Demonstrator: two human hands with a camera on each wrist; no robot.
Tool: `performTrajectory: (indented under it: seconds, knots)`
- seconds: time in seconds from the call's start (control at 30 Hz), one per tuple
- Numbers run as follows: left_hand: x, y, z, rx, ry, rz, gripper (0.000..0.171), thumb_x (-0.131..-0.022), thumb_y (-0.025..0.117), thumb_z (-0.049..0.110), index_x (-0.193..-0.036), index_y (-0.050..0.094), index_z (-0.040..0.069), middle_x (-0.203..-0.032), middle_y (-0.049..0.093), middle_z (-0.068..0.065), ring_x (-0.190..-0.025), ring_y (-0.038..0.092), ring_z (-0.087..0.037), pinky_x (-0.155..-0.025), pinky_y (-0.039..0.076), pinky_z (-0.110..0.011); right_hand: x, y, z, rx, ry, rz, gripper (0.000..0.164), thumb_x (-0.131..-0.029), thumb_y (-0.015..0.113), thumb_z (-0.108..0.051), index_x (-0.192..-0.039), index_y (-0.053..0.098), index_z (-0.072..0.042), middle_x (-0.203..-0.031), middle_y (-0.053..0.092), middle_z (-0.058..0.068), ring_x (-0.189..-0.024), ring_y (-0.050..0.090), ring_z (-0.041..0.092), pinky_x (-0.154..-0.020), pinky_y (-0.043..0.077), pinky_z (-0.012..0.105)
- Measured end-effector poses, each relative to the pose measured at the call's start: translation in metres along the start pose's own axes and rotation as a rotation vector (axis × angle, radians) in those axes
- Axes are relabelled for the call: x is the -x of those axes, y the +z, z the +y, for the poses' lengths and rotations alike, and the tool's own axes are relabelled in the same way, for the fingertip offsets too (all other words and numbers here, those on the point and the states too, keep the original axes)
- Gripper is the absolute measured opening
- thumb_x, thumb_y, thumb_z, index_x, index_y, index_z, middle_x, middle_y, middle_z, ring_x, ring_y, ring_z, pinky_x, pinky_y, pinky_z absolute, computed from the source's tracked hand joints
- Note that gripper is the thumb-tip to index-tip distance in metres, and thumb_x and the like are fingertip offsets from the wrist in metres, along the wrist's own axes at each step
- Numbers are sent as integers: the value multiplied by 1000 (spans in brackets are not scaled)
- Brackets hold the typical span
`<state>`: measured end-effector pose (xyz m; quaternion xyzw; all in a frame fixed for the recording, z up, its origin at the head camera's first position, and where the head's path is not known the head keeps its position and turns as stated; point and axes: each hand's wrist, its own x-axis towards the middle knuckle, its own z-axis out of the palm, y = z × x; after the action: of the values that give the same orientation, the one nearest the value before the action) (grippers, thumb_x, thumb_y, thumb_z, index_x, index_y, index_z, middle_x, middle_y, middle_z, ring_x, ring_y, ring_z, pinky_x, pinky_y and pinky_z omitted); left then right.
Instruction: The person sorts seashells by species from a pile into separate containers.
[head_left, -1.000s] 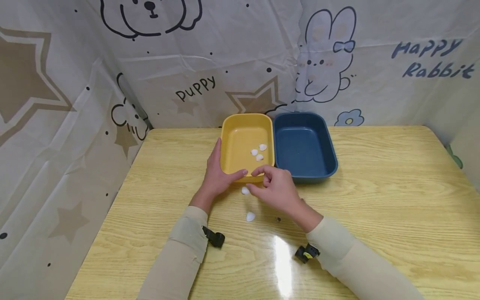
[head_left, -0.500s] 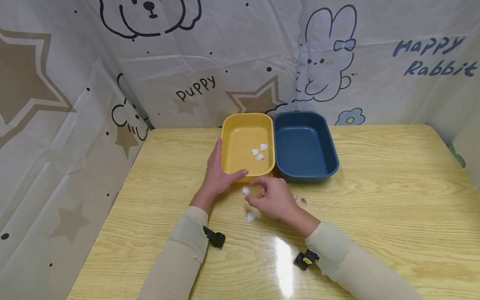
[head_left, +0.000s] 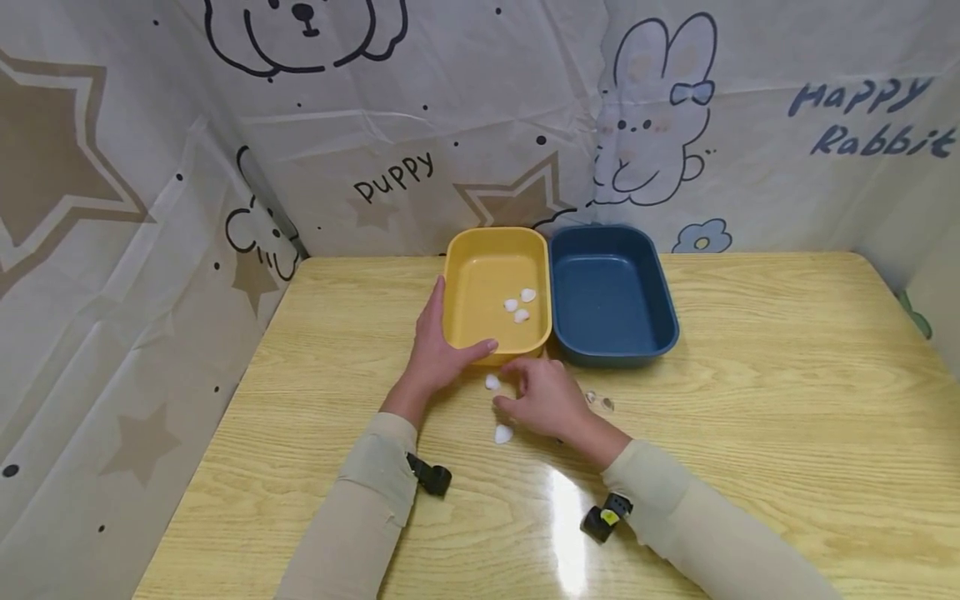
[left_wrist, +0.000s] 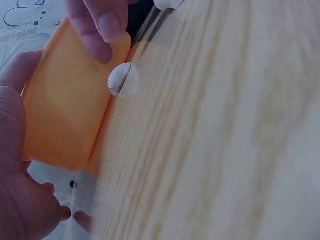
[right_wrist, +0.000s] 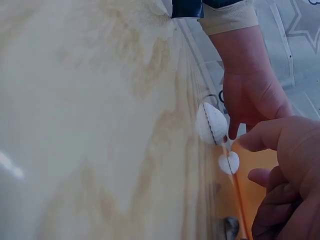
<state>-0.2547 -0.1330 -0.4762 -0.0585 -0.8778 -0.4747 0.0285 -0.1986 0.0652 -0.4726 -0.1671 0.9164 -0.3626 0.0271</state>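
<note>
My left hand (head_left: 438, 354) holds the near left corner of a yellow bin (head_left: 468, 287), thumb over the front rim and fingers along the left wall. Three white seashells lie inside the bin, among them one shell (head_left: 528, 295) near its right wall. On the table just before the bin is another ribbed white seashell (left_wrist: 119, 79), and a larger seashell (head_left: 503, 433) lies nearer me. My right hand (head_left: 547, 400) hovers beside the shell by the bin; its thumb and index finger stand apart, with nothing between their tips. Its other fingers curl inward.
A dark blue bin (head_left: 611, 300) stands against the yellow bin's right side. Small clear glassy pieces (head_left: 607, 404) lie on the table behind the right hand, and a small dark bit (head_left: 558, 440) shows under the wrist. A printed cloth (head_left: 337, 167) rises behind the table.
My right hand has come down from over the bin's front rim toward me, beside the shell on the table. The glassy pieces have come into view. My left hand keeps its place.
</note>
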Motion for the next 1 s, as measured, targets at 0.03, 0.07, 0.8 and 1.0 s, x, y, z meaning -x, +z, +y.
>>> performTrajectory:
  seconds: [0.03,0.07,0.8,1.0]
  knots:
    - [0,0,0,0,0,0,125,-73,87,49,-162,1,28,-165,11,-2,-147,14,-24,-116,17,-46,-1,1,1,4,-3,-2,36,-79,82,-27,-109,75,-7,-58,52,-7,-52,50,10,-49,41,30]
    - [0,0,0,1,0,0,125,-73,87,49,-162,1,28,-165,11,-2,-148,13,-24,-116,17,-45,-2,2,2,6,-5,-4,37,-79,81,-27,-109,75,-6,-58,53,-8,-52,50,10,-49,41,31]
    - [-2,1,1,-17,14,1,125,-74,86,49,-162,1,26,-165,11,0,-148,13,-22,-117,16,-44,-10,14,-3,56,23,-39,17,-82,79,-31,-91,73,-18,-62,54,-9,-56,51,10,-51,41,32]
    - [-1,0,0,-18,7,3,125,-74,86,50,-162,1,25,-165,11,-1,-148,13,-23,-117,16,-44,-11,16,-4,63,24,-56,15,-81,79,-32,-87,72,-20,-61,54,-10,-56,52,10,-52,42,32]
